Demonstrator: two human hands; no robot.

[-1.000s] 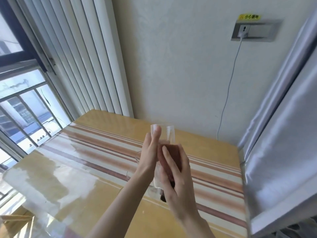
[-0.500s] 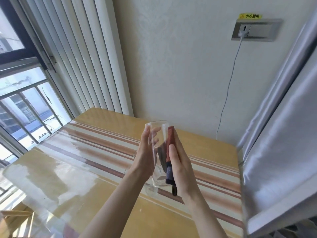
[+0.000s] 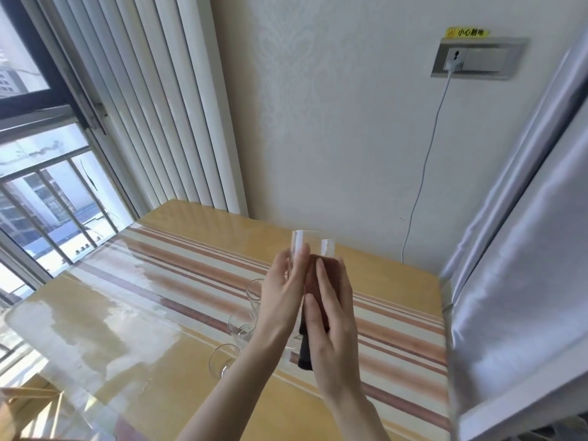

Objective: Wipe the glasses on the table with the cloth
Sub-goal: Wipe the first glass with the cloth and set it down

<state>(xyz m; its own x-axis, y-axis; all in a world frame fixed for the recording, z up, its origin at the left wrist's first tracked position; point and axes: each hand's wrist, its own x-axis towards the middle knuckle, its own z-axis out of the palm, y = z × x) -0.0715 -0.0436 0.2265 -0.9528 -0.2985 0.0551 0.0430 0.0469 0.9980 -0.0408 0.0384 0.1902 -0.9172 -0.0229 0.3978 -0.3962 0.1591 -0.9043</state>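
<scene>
- Here, nearest me, my two forearms rise from the bottom edge and meet over the table (image 3: 152,354), which is yellow with brown and cream stripes under a glossy clear cover.
- My right hand (image 3: 331,326) presses a folded cloth (image 3: 313,275) — reddish brown on top, dark at its lower end — flat against the side of the glass, fingers stretched long over the fabric.
- My left hand (image 3: 280,297) grips the held glass (image 3: 313,246) from the other side, thumb lying up along its wall; the glass is upright, lifted clear of the table, and its open rim shows above both hands.
- Just left of my left wrist, three more clear glasses stand on the table in a loose row: the nearest glass (image 3: 222,361), a middle glass (image 3: 240,326) and a farther glass (image 3: 254,292), partly hidden behind my hand.
- Beyond the table's far edge is a pale wall with a wall socket (image 3: 477,60), a white cable (image 3: 423,173) hanging from it.
- Left — white vertical blinds (image 3: 152,100) and a barred window (image 3: 47,198); right — a grey curtain (image 3: 521,224).
</scene>
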